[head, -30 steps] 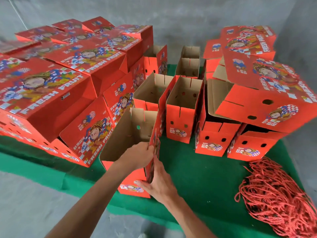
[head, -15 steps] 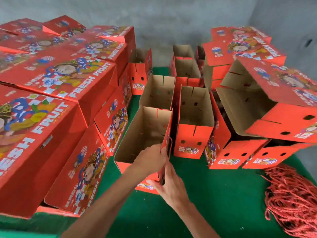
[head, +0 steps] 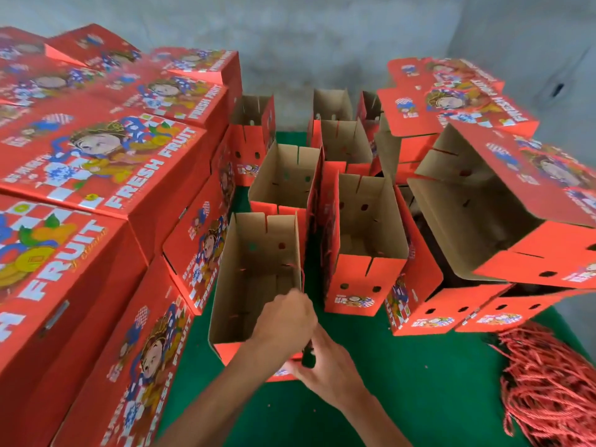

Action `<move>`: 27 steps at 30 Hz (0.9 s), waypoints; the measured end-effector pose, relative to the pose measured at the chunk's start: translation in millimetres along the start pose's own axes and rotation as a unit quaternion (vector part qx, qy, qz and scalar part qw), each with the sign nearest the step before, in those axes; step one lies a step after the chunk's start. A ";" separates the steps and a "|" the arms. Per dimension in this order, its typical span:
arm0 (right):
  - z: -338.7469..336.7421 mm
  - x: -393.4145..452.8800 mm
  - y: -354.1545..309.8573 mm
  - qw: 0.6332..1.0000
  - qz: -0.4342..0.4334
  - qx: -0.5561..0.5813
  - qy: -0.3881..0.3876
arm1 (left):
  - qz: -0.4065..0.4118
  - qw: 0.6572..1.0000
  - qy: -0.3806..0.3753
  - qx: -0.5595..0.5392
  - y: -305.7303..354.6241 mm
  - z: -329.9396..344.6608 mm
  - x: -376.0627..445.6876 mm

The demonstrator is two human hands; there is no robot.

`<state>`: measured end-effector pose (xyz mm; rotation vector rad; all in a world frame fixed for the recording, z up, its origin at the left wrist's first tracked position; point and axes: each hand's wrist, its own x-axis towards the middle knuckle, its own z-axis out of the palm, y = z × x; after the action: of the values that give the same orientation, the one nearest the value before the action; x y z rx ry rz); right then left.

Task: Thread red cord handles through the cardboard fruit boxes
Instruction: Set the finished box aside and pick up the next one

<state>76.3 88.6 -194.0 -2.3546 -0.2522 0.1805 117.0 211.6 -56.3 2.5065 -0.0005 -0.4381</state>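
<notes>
Box point(head: 258, 279) wall | between left hand point(head: 287, 321) inside, right hand point(head: 329, 372) outside

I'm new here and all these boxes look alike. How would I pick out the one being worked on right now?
Start at the green mat, between the tall stack of closed boxes on the left and the cord pile on the right. The open box nearest the person is it. Unlike its neighbours, both hands, left and right, are at its right wall.
</notes>
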 end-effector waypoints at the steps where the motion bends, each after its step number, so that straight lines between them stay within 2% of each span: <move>1: 1.6 0.4 -1.3 1.000 0.000 -0.004 0.005 | 0.008 1.000 -0.002 0.007 -0.5 -2.0 3.0; 6: 6.2 5.8 -6.2 0.997 0.017 -0.041 0.061 | 0.033 0.999 -0.014 -0.001 -4.3 -4.8 23.2; 17: -19.7 58.3 -17.5 0.997 0.023 -0.027 0.070 | 0.056 0.998 0.001 0.001 10.0 -23.2 85.2; 27: -27.7 118.7 -27.0 0.986 0.109 -0.031 0.119 | 0.038 0.999 0.026 0.005 35.8 -40.4 150.7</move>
<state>193.8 116.6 -162.0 -2.4355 0.1165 -0.0054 275.5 189.8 -51.9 2.5183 -0.0764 -0.3420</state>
